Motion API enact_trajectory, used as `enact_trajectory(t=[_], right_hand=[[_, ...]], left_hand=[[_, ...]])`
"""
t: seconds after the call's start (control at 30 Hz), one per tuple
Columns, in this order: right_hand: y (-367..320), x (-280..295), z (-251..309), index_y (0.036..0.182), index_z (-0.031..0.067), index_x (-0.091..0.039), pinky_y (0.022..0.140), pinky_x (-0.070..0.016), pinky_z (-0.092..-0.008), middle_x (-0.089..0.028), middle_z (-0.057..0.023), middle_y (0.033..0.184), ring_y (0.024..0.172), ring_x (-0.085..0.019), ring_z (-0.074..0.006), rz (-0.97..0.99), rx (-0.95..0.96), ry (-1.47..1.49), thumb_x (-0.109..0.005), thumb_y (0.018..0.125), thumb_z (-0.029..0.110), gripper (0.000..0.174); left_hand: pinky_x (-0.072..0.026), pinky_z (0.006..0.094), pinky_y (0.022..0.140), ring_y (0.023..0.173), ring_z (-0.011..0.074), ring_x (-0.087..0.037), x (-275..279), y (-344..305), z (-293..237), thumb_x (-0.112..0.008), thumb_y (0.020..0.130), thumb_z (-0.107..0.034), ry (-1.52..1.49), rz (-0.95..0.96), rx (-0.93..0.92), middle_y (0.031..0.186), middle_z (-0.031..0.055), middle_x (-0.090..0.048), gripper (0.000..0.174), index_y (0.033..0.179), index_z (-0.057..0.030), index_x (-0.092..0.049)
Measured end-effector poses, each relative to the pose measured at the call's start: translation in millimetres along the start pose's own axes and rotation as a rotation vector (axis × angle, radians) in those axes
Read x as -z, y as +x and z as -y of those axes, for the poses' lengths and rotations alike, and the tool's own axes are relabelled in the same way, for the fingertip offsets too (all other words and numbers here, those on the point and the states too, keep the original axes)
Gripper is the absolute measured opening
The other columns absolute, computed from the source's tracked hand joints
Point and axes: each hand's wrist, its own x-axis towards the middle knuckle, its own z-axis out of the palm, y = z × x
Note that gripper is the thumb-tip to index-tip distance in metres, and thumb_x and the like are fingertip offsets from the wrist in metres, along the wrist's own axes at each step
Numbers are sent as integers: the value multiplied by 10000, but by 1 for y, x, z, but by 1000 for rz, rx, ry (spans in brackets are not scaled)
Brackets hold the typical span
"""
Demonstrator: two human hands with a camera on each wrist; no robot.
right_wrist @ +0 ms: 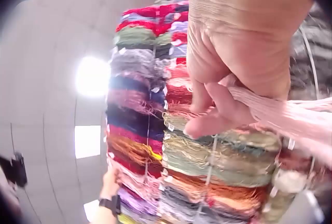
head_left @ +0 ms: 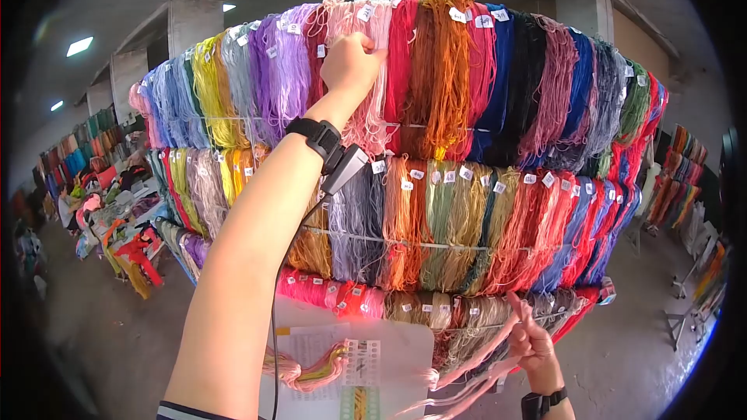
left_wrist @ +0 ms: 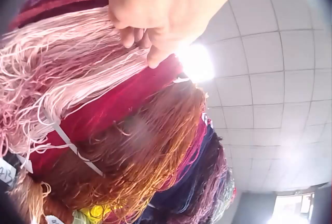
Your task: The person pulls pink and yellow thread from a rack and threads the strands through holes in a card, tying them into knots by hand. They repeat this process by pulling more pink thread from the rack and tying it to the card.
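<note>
High on the rack, my left hand [head_left: 350,66] grips strands of a pale pink thread hank [head_left: 372,113] near its top. In the left wrist view, the fingers of that hand [left_wrist: 161,11] curl down into the pink strands [left_wrist: 85,89], their tips partly hidden. Low at the right, my right hand [head_left: 535,344] holds a bundle of loose pale pink thread [head_left: 475,364] whose ends trail to the left. The right wrist view shows this bundle [right_wrist: 295,117] passing through the curled fingers, with the index finger and thumb partly extended.
Tiers of coloured thread hanks with small number tags fill the rack [head_left: 498,249]. Below is a white board [head_left: 311,319] bearing a pink and yellow thread bundle [head_left: 303,369] and a punched card [head_left: 362,362]. A cable [head_left: 274,327] runs along my left arm. Piled textiles [head_left: 117,210] lie at left.
</note>
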Motion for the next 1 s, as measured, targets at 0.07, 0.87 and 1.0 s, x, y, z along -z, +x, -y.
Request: enact_trajectory(t=[0.07, 0.87, 1.0], right_hand=[[13, -5, -8, 1517, 263, -290, 427, -303, -231, -402, 22, 601, 449, -364, -89, 144, -47, 0, -612, 925, 203, 676], [213, -320, 46, 1247, -40, -539, 816, -571, -269, -656, -144, 1099, 1014, -659, -217, 410, 424, -415, -548, 985, 128, 311], [220, -324, 47, 1168, -55, -561, 811, -581, -279, -663, -152, 1051, 953, -680, -224, 434, 445, -486, -576, 957, 59, 240]], left_hand=[[-516, 344, 703, 759, 222, -697, 2, -3, 1, -735, 801, -346, 15, 55, 48, 790, 102, -719, 299, 866, -54, -740], [-438, 238, 598, 671, 70, -556, 64, -130, 11, -722, 840, -79, -633, 482, -128, 778, 8, -583, 91, 821, -2, -676], [-474, 262, 633, 707, 107, -610, 56, -123, 21, -682, 824, -68, -630, 462, -71, 825, 47, -640, 100, 894, -5, -717]])
